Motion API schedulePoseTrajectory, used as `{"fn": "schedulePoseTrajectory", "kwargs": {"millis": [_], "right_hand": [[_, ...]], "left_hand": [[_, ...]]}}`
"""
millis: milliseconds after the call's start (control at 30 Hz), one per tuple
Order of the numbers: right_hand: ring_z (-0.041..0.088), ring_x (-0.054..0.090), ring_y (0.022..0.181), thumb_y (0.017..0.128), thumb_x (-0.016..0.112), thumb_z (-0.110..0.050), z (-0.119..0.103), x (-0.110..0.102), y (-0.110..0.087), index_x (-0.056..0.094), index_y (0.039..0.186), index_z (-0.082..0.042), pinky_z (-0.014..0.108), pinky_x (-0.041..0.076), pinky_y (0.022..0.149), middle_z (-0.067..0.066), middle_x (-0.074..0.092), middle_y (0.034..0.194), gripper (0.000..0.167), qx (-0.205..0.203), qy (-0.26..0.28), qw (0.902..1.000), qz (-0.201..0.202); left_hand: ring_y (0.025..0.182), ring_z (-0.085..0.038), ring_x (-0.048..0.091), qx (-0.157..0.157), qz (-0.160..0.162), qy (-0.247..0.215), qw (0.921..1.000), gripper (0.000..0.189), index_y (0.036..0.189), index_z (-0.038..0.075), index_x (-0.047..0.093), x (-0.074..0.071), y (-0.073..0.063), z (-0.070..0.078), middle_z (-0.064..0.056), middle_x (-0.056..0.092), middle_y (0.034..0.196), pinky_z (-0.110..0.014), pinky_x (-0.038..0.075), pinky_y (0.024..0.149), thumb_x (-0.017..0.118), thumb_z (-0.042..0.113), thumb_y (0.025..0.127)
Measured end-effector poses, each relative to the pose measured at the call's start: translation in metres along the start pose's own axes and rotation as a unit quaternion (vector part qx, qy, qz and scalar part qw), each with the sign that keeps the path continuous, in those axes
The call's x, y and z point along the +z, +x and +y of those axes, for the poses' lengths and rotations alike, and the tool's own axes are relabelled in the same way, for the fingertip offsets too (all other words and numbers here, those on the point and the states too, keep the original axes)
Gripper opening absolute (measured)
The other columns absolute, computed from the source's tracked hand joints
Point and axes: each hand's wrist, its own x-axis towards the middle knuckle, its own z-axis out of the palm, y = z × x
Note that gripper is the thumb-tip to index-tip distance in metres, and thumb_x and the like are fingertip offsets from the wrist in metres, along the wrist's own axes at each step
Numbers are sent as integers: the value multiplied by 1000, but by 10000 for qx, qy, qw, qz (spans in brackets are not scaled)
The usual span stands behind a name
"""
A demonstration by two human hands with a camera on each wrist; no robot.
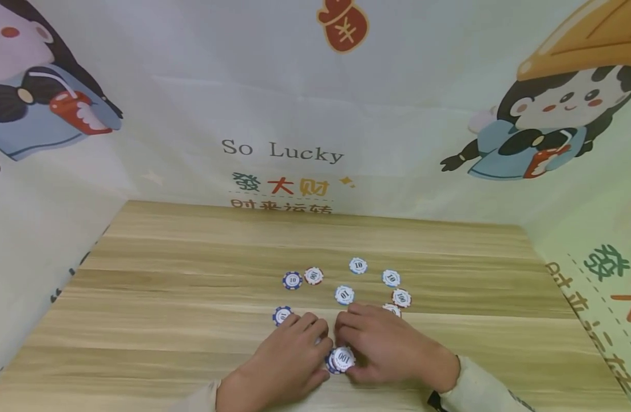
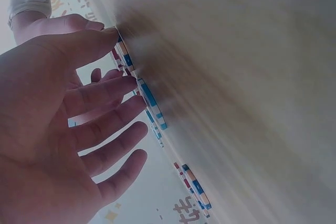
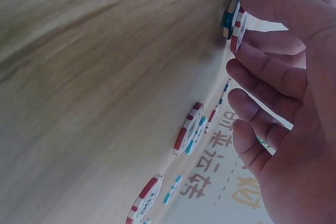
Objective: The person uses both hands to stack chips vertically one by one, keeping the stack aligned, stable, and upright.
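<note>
Close to the table's front, a white poker chip with red edge marks, numbered 100 (image 1: 343, 359), overlaps the top of a blue-edged poker chip (image 1: 330, 363). My right hand (image 1: 384, 346) pinches the red-marked chip (image 3: 240, 30) by its rim between thumb and index finger; the blue one (image 3: 229, 17) lies against it. From the other side, my left hand (image 1: 289, 357) reaches in with its fingers loosely extended. Its thumb tip is right at the blue-edged chip (image 2: 126, 56). Beside its index and middle fingertips, a light-blue-edged chip (image 2: 152, 103) shows in the left wrist view.
Beyond the hands, several chips lie apart on the wooden table (image 1: 166, 274): a blue-edged 10 (image 1: 292, 280), a red-edged 100 (image 1: 313, 276), a light-blue 10 (image 1: 344, 294) among them. My left fingers partly cover another blue chip (image 1: 281, 315). A printed cloth backdrop (image 1: 191, 114) encloses the table.
</note>
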Motion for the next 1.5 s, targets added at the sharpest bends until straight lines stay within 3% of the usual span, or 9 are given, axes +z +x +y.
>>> {"fn": "schedulePoseTrajectory", "kwargs": {"millis": [267, 700, 967, 1500], "right_hand": [[11, 54, 90, 78, 89, -41, -1, 6, 1, 71, 98, -18, 24, 50, 81, -10, 62, 100, 35, -88, -51, 9998, 145], [13, 58, 100, 81, 88, -43, -3, 7, 3, 73, 103, -17, 27, 53, 90, -7, 65, 108, 37, 60, -28, 10000, -53], [12, 57, 96, 81, 89, -45, -3, 7, 2, 74, 102, -18, 26, 52, 87, -9, 65, 106, 37, 65, -23, 10000, 38], [15, 63, 109, 87, 85, -34, 10, 1, -8, 76, 111, -14, 32, 56, 93, -4, 69, 118, 33, 590, 228, 9979, -110]], "left_hand": [[115, -18, 60, 12, 41, 25, 10000, 39, 119, 17, 77, 1, -1, 1, 2, 66, 117, -37, 51, 100, 75, 51, 100], [114, -18, 60, 32, 248, 228, 9994, 43, 116, 18, 76, 4, -2, 1, 2, 66, 116, -35, 52, 96, 80, 55, 95], [117, -19, 61, -30, 63, 161, 9998, 41, 119, 18, 76, 2, -2, 0, 1, 67, 119, -38, 52, 99, 77, 53, 98], [114, -20, 62, -23, 83, 99, 9999, 35, 111, 17, 76, 0, -1, -2, 0, 67, 117, -37, 53, 97, 76, 50, 99]]}}
